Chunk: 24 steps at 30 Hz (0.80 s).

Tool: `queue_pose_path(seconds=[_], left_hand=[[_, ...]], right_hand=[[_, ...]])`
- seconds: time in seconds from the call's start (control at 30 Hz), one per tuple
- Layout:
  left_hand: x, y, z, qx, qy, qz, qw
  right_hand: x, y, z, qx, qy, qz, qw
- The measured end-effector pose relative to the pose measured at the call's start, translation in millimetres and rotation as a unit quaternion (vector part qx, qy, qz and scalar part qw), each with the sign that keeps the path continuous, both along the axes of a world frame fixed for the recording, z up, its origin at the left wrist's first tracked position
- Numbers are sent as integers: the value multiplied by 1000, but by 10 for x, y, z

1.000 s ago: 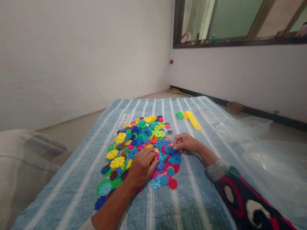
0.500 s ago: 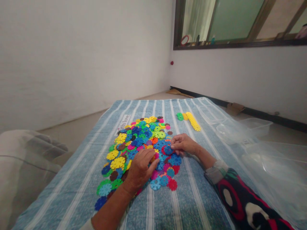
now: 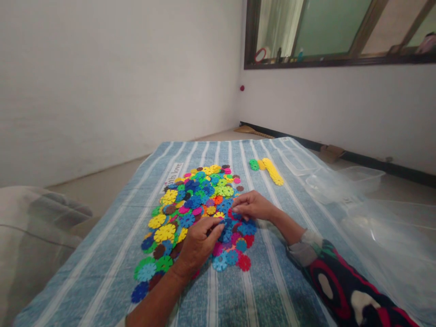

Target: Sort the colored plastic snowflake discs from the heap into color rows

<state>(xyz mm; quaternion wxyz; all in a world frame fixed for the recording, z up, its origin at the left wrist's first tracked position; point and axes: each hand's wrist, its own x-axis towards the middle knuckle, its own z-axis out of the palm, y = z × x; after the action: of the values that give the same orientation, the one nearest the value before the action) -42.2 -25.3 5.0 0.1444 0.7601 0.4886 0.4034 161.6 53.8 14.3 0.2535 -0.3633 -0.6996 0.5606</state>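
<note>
A heap of flat, flower-shaped plastic discs [image 3: 190, 204] in many colours lies on a blue striped cloth [image 3: 112, 254]. My left hand [image 3: 199, 243] rests on the near side of the heap, fingers curled and pinching at a blue disc [image 3: 225, 234]. My right hand [image 3: 252, 206] lies at the heap's right edge, fingertips pressed together on a red disc [image 3: 235, 214]. Whether either disc is lifted I cannot tell. A joined row of yellow discs [image 3: 272, 171] with a green disc [image 3: 254, 165] at its end lies farther back on the right.
Clear plastic bags and a clear tub [image 3: 344, 181] lie to the right of the cloth. A grey cushion [image 3: 37, 227] sits at the left. White walls stand behind, with a dark-framed window [image 3: 334, 32] at the upper right.
My right hand has slid a little left into the heap. My left hand's fingers have curled in and closed on a blue disc.
</note>
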Motion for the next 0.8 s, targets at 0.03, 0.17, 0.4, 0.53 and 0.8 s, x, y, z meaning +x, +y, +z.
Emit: queue_pose_path(seconds=[0.03, 0.17, 0.4, 0.53, 0.8], left_hand=[[0, -1, 8, 0, -1, 2, 1000], [-3, 0, 23, 13, -4, 8, 1000], [-24, 17, -22, 15, 12, 16, 1000], [-33, 21, -36, 17, 10, 10, 1000], [-46, 34, -49, -8, 8, 14, 1000]], right_hand=[[35, 32, -8, 20, -16, -14, 1000], [122, 117, -44, 111, -102, -20, 988], [79, 101, -49, 151, -156, -8, 976], [65, 93, -62, 142, -142, -23, 979], [51, 131, -167, 39, -43, -59, 997]])
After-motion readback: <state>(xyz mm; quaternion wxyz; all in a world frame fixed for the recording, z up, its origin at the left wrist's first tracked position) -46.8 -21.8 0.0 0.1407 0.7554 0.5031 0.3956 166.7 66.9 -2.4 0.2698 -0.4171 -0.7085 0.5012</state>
